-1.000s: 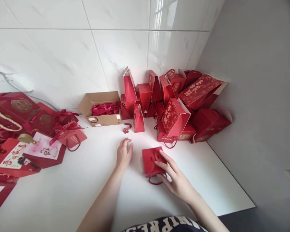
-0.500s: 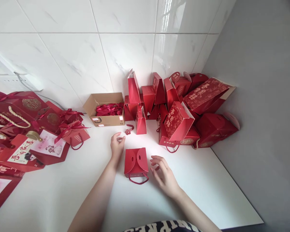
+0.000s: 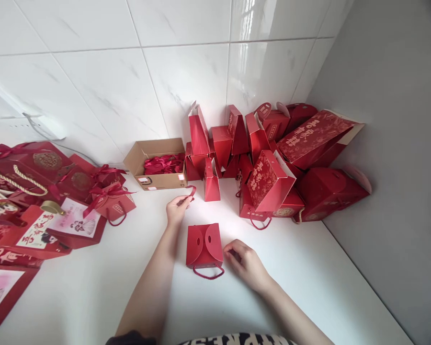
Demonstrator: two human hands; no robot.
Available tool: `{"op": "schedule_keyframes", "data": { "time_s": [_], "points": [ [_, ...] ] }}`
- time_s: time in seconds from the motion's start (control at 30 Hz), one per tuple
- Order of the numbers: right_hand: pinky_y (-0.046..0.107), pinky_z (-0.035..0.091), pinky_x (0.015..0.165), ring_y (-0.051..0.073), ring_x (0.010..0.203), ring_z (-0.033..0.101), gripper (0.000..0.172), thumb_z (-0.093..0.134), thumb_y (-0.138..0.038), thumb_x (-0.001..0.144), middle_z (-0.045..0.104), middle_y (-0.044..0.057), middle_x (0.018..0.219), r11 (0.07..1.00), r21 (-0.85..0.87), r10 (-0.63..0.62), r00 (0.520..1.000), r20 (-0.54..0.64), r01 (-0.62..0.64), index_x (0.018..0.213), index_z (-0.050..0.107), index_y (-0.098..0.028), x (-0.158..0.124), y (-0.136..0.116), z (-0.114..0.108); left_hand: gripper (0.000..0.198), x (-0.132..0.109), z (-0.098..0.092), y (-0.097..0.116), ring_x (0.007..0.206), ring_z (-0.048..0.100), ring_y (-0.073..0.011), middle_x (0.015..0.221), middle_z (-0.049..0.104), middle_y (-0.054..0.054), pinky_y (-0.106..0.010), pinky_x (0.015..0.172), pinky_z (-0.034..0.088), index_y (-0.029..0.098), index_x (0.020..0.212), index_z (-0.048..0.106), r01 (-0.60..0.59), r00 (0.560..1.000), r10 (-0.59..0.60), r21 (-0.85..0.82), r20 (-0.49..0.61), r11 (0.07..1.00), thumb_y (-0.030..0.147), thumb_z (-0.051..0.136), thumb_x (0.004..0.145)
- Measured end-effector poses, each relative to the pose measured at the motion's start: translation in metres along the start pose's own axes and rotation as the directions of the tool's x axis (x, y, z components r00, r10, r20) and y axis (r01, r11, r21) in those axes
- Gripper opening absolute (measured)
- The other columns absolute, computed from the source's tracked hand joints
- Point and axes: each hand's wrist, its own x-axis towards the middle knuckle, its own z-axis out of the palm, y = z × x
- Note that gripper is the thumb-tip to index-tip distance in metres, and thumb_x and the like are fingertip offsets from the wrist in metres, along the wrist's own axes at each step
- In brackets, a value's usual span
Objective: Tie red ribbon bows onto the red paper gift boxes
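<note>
A small red box (image 3: 204,245) with curved top flaps, two oval holes and a red rope handle sits on the white table. Above and left of it, my left hand (image 3: 177,209) pinches a short red ribbon (image 3: 191,191), whose curled end sticks up past the fingertips. The flower-shaped part of that ribbon is mostly covered by the fingers. Beside the box's right edge rests my right hand (image 3: 247,264), fingers curled in and nothing visible in them.
An open cardboard box (image 3: 164,181) of red ribbons stands by the tiled wall. Red gift boxes (image 3: 271,182) are piled at the back right. More decorated boxes (image 3: 75,223) lie at the left. A small upright red box (image 3: 212,180) stands behind the centre.
My left hand has moved slightly right and closed on the ribbon, which lay on the table before. The fingers of my right hand have curled inward. The view has shifted a little.
</note>
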Motion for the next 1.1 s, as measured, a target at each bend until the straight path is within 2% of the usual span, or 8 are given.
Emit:
{"op": "schedule_keyframes", "data": {
  "time_s": [0.17,0.33,0.47,0.57,0.7,0.87,1.0,1.1],
  "points": [
    [0.031,0.046,0.072,0.018,0.078,0.058,0.017,0.046,-0.018,0.094,0.063,0.003,0.091,1.0,-0.029,-0.002,1.0,0.012,0.002,0.093,0.063,-0.024,0.002,0.003,0.002,0.039,0.005,0.007,-0.006,0.085,0.073,-0.0232,0.093,0.076,-0.013,-0.037,0.079,0.059,0.012,0.095,0.072,0.018,1.0,-0.018,-0.13,0.007,0.991,0.044,0.075,0.072],
    [0.029,0.045,0.07,0.017,0.076,0.058,0.014,0.047,-0.019,0.093,0.063,0.002,0.09,0.999,-0.046,-0.01,0.999,0.032,0.011,0.093,0.061,-0.024,0.004,0.0,0.004,0.036,0.015,0.02,-0.015,0.097,0.071,-0.0273,0.104,0.074,-0.014,-0.041,0.084,0.058,0.015,0.102,0.071,0.006,0.997,0.002,-0.108,0.072,0.994,0.036,0.075,0.073],
    [0.028,0.042,0.07,0.016,0.075,0.055,0.009,0.05,-0.018,0.09,0.061,0.002,0.083,0.989,-0.054,-0.128,0.983,0.131,0.136,0.085,0.056,-0.022,0.004,-0.001,0.0,0.049,0.018,0.016,-0.018,0.108,0.067,-0.0265,0.126,0.066,-0.013,-0.044,0.095,0.054,0.021,0.121,0.061,-0.03,0.987,0.042,-0.083,0.154,0.996,0.029,0.074,0.075],
    [0.029,0.04,0.071,0.017,0.073,0.054,0.012,0.063,-0.028,0.085,0.062,0.0,0.079,0.955,-0.042,-0.274,0.929,0.248,0.292,0.081,0.054,-0.022,0.006,0.001,0.0,0.051,0.019,0.012,-0.017,0.118,0.062,-0.0262,0.135,0.06,-0.012,-0.042,0.1,0.051,0.022,0.125,0.057,-0.073,0.981,0.083,-0.063,0.176,0.995,0.025,0.072,0.076],
    [0.028,0.037,0.065,0.015,0.064,0.05,0.033,0.067,-0.042,0.084,0.058,-0.001,0.067,0.94,-0.123,-0.279,0.923,0.265,0.319,0.068,0.047,-0.021,0.012,0.004,0.007,0.04,0.016,0.012,-0.019,0.12,0.06,-0.026,0.131,0.061,-0.011,-0.041,0.096,0.053,0.022,0.12,0.056,-0.118,0.99,0.116,0.021,0.081,0.993,0.024,0.065,0.082],
    [0.027,0.036,0.062,0.015,0.065,0.05,0.031,0.053,-0.034,0.093,0.056,0.001,0.068,0.944,-0.221,-0.2,0.959,0.202,0.244,0.066,0.046,-0.02,0.017,0.004,0.014,0.037,0.012,0.007,-0.011,0.129,0.05,-0.0285,0.135,0.049,-0.017,-0.044,0.101,0.048,0.02,0.12,0.052,-0.165,0.958,0.213,0.239,-0.192,0.957,0.017,0.057,0.084],
    [0.026,0.037,0.063,0.015,0.067,0.051,0.028,0.054,-0.029,0.092,0.057,0.001,0.069,0.965,-0.14,-0.193,0.962,0.195,0.222,0.066,0.047,-0.02,0.017,0.005,0.012,0.044,0.033,-0.013,0.021,0.141,0.033,-0.0275,0.147,0.037,-0.016,-0.044,0.119,0.024,0.018,0.126,0.049,-0.216,0.895,0.355,0.432,-0.27,0.876,0.014,0.056,0.083],
    [0.025,0.038,0.063,0.014,0.065,0.049,0.029,0.055,-0.029,0.092,0.056,0.0,0.068,0.982,-0.05,-0.171,0.97,0.175,0.183,0.065,0.046,-0.02,0.02,0.008,0.011,0.037,0.068,-0.033,0.051,0.139,0.036,-0.0273,0.144,0.044,-0.012,-0.045,0.121,0.018,0.02,0.122,0.056,-0.217,0.893,0.389,0.542,-0.225,0.812,0.016,0.053,0.085]
  ]
}}
